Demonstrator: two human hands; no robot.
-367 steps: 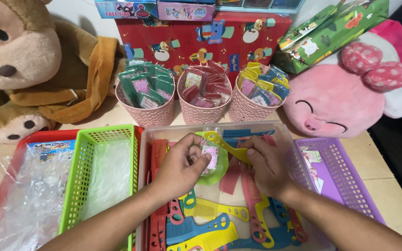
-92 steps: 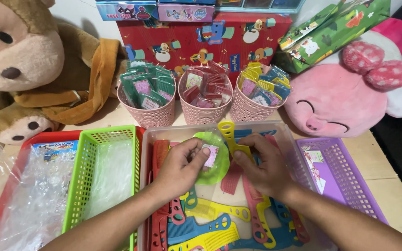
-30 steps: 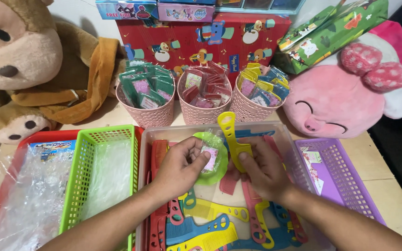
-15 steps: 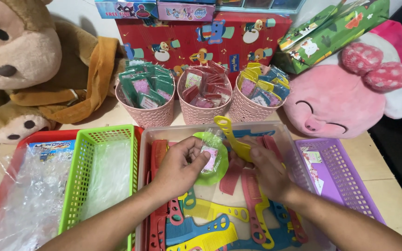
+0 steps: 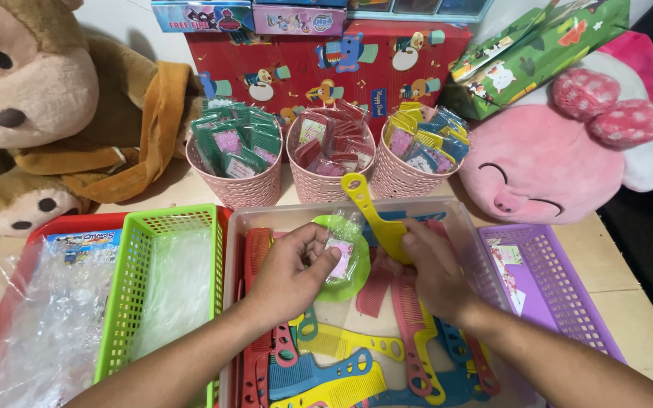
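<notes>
My left hand pinches a small clear bag with a pink card, held against a round green mirror-like disc. A yellow comb stands tilted in my right hand, its handle pointing up and away. Both hands hover over a clear tray filled with several coloured combs in red, yellow, blue and pink.
Left of the tray stand a green basket and a red basket, both with clear plastic bags. A purple basket sits on the right. Three pink cups of packaged items line the back, flanked by plush toys.
My right hand has tilted the yellow comb from upright toward the bag in the left hand and lowered it slightly. The left hand stays in place with the bag and green disc.
</notes>
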